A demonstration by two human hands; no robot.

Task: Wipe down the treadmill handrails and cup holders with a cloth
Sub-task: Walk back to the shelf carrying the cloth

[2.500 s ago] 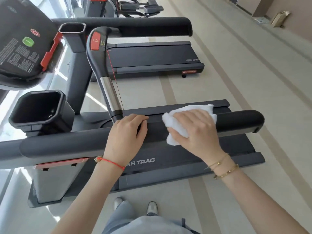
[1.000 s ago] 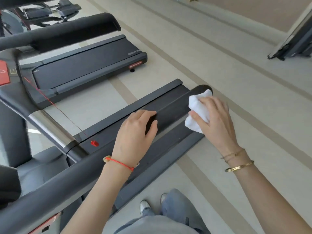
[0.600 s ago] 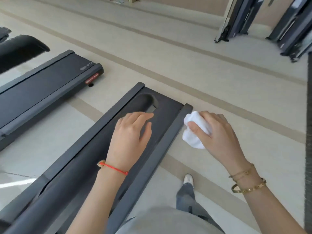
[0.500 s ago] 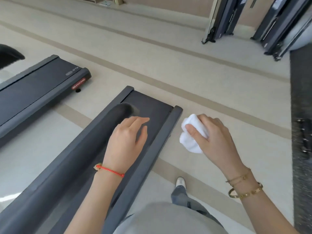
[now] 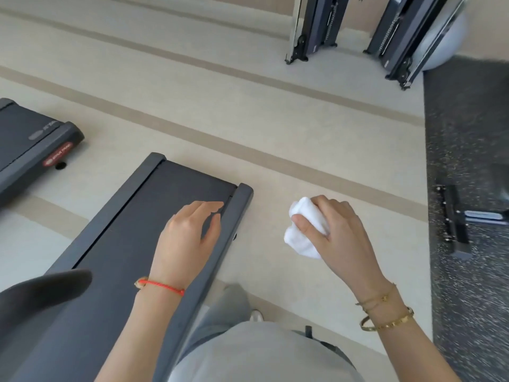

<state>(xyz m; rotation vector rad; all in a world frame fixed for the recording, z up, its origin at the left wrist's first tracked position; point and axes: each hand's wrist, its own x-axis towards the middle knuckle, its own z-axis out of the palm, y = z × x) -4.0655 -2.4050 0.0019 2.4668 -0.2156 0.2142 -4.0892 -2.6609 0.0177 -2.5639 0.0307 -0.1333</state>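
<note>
- The right hand (image 5: pixel 340 232) has its fingers and thumb curled round one bunched white cloth (image 5: pixel 304 230), which bulges out on the hand's left side. Hand and cloth are in the air above the pale floor (image 5: pixel 192 86), to the right of the treadmill and touching none of it.
- The left hand (image 5: pixel 190 238) holds nothing. Its fingers are loosely extended and close together, the thumb a little apart from them, palm down over the far right part of the treadmill deck (image 5: pixel 154 216); whether it touches anything cannot be told.
- Wrists: one red cord bracelet (image 5: pixel 161 285) on the left; on the right one thin gold chain (image 5: pixel 376 299) and one gold bangle (image 5: pixel 387 322).
- One dark handrail end (image 5: pixel 41 293) shows at the near left, blurred, well apart from the cloth and to the left of the left forearm.
- Two treadmills are in view: the one under the left hand, running from near left to its far end at centre, and a second treadmill (image 5: pixel 30 144) at the far left, with one red label on its end.
- Below, the person's grey top, grey trouser leg and one white shoe (image 5: pixel 256 315) show at the near edge.
- The floor carries tan stripes running diagonally.
- Two dark machine frames (image 5: pixel 316 26) stand at the far right, with one pale grey ball (image 5: pixel 446 34) beside the right-hand one.
- A speckled dark mat (image 5: pixel 465 128) covers the right edge, with one black equipment foot (image 5: pixel 454 219) on it.
</note>
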